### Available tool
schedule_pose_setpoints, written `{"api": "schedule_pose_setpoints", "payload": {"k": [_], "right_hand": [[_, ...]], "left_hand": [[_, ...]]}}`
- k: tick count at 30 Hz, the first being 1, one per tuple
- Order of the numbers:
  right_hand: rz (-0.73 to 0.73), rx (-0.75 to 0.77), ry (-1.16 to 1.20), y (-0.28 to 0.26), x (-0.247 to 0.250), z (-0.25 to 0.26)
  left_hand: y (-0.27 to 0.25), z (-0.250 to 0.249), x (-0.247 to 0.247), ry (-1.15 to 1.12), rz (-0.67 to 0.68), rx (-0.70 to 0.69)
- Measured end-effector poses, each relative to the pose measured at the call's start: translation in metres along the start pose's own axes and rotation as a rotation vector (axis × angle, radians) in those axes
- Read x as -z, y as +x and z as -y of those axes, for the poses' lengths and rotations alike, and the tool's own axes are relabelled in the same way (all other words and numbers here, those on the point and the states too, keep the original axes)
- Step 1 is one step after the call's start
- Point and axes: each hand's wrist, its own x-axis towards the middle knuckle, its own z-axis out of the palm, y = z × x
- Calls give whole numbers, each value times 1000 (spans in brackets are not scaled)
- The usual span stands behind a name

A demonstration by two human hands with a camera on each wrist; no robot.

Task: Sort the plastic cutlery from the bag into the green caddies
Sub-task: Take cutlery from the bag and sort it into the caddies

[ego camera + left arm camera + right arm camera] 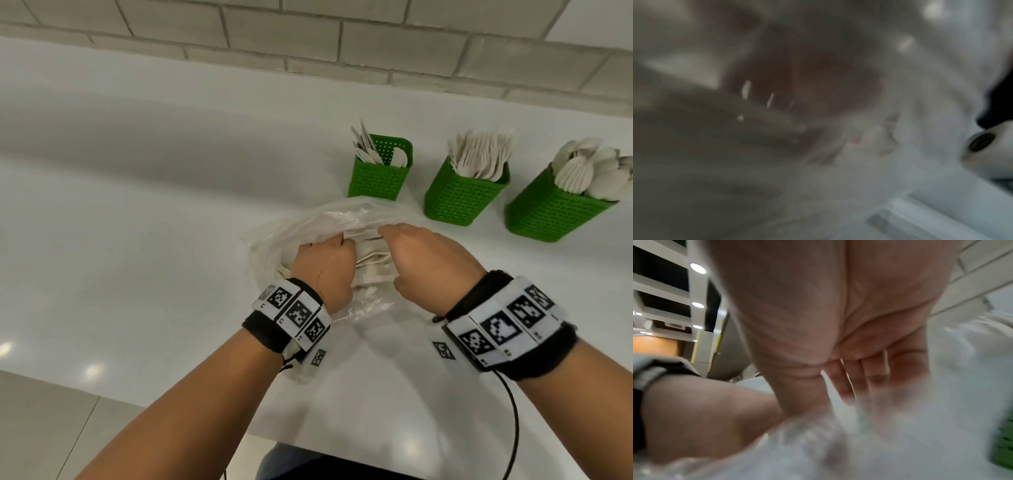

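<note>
A clear plastic bag [274, 236] of cream cutlery [371, 263] lies on the white counter in front of three green caddies. The left caddy [375, 180] holds a few knives, the middle caddy [460, 197] forks, the right caddy [555, 216] spoons. My left hand [325, 267] is curled into a fist at the bag's mouth, gripping the plastic. My right hand [424, 260] arches over the cutlery bundle. In the right wrist view its fingers [875, 374] run fairly straight down into the bag [838, 443], tips hidden by plastic. The left wrist view is a blur of plastic.
The white counter [137, 212] stretches wide to the left, with its front edge near my body. A pale brick wall [308, 37] runs behind the caddies. A green caddy [1005, 439] edge shows at the right of the right wrist view.
</note>
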Motion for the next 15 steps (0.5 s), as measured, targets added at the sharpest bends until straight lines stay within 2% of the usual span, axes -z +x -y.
{"api": "schedule_pose_setpoints", "payload": {"k": [4,8,11,15], "right_hand": [[-66,-13,-32,7,-8,-21],[-36,8,-34,12,-13,-23],[-36,38,36,14,-15,-18],[-43,-20,-106,9,-7,-25]], "left_hand": [[3,0,-5,62,-25,40],[6,-4,-5,46,3,-30],[10,-14,-2,96,16,-13],[13,-5,-6,58,46,26]]}}
